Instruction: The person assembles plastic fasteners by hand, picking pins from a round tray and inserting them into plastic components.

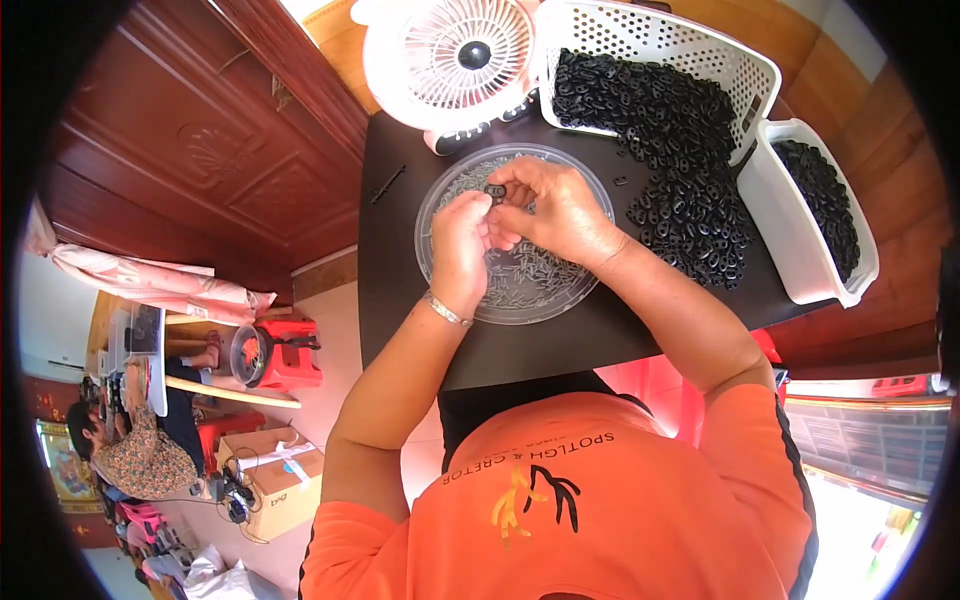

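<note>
My two hands meet above a round clear tray (520, 312) that holds many small silvery pins (530, 278). A small black plastic piece (495, 192) with holes in it shows between the fingertips. My left hand (462, 238) is closed, its thumb against this piece. From the right, my right hand (560, 208) comes in with its fingers curled and pinched together, touching the left fingertips beside the piece. Whatever is inside the right pinch is hidden.
A white perforated basket (755, 75) of black pieces lies tipped, spilling a pile (690, 220) onto the dark table (400, 340). A white bin (800, 240) of black pieces stands right. A fan (450, 50) is behind the tray. Another person (150, 455) sits far left.
</note>
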Tool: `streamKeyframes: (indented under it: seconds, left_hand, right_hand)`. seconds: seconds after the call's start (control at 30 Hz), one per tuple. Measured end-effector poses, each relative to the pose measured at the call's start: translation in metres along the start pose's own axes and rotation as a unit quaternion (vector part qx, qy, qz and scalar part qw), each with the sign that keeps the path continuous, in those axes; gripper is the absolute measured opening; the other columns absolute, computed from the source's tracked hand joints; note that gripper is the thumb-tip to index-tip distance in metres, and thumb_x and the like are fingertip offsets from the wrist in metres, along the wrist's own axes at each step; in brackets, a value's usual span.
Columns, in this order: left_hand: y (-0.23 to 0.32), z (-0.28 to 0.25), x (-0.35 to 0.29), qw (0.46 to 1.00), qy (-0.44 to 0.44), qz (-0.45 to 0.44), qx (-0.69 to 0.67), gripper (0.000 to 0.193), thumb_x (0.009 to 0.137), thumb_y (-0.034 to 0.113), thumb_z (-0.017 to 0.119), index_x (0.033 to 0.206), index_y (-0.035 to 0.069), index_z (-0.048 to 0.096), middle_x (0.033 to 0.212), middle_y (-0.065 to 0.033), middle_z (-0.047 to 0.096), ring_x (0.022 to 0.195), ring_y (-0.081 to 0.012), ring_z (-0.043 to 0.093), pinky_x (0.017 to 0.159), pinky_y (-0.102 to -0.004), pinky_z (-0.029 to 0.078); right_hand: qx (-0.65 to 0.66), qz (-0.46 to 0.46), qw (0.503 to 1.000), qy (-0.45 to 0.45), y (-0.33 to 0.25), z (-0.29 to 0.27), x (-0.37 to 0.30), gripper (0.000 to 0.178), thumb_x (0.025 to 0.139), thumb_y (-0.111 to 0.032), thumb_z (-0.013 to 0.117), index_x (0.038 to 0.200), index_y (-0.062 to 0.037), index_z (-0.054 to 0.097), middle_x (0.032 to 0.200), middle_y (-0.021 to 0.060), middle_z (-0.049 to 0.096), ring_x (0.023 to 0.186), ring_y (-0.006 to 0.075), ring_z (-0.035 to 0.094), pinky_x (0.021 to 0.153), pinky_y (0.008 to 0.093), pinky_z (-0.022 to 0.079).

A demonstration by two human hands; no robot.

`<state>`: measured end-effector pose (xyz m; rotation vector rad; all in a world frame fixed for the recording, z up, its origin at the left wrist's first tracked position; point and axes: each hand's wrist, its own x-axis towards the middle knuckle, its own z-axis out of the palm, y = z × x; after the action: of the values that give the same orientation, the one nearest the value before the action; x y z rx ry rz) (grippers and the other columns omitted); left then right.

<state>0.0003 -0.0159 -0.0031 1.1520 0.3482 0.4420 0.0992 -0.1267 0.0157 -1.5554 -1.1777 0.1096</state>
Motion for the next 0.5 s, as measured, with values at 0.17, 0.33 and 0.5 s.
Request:
streamKeyframes:
  seconds: [0.17,0.33,0.5]
  left_hand:
    - [0.0012,-0.0017,0.005,1.0,-0.021,-0.014,-0.008,0.024,0.088,0.022,0.045,0.086,0.001,0.055,0.069,-0.009,0.06,0.056,-0.0169,0.057,0.053,-0.0268,0.045]
    - [0.0024,-0.0014,0.0029,0.999,-0.026,0.006,0.041,0.023,0.089,0.02,0.043,0.084,0.001,0.055,0.066,-0.0069,0.058,0.052,-0.0142,0.055,0.049,-0.0245,0.043]
    - [-0.0008,-0.0008,0.0014,0.998,-0.031,0.034,0.054,0.026,0.089,0.025,0.047,0.09,0.0,0.055,0.069,-0.0094,0.061,0.056,-0.0153,0.056,0.054,-0.0261,0.043]
  right_hand:
    - [-0.047,-0.054,0.997,-0.011,0.002,-0.0052,-0.0001,0.03,0.067,-0.005,0.07,0.095,0.0012,0.06,0.077,0.0125,0.062,0.067,0.0201,0.064,0.063,0.0309,0.051]
    - [-0.078,-0.095,0.992,-0.025,0.0003,-0.0059,0.0006,0.031,0.068,-0.005,0.072,0.097,-0.0029,0.061,0.079,0.0092,0.061,0.069,0.018,0.062,0.063,0.0299,0.05]
    - [-0.09,-0.094,0.991,-0.001,-0.0039,-0.0018,-0.0012,0.033,0.066,-0.008,0.072,0.096,-0.0017,0.061,0.08,0.0125,0.062,0.071,0.0242,0.062,0.065,0.0343,0.05]
